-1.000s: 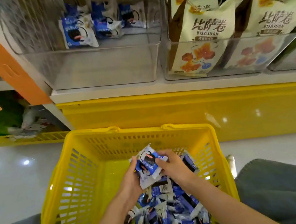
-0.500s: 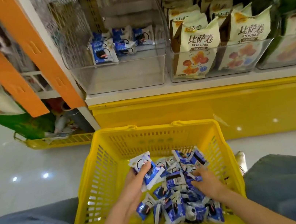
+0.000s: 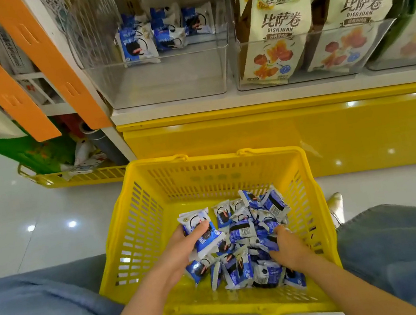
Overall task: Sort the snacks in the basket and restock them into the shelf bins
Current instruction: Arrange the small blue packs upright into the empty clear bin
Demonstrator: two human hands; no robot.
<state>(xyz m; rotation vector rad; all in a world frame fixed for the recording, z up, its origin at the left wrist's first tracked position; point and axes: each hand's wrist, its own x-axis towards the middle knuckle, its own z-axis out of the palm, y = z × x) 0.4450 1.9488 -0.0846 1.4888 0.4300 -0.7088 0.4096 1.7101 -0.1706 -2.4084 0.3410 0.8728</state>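
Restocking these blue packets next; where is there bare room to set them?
The clear plastic shelf bin has bare floor from its front wall back to the few blue-and-white snack packets at its rear. The neighbouring clear bin is crammed with cream snack bags. In the yellow plastic basket, floor along the left wall is free.

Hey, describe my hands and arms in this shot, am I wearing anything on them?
The left hand and right hand are bare: no gloves, and no watch or bracelet shows at either wrist. The forearms are uncovered too, with no sleeve in view. Rings, if any, are too small to tell.
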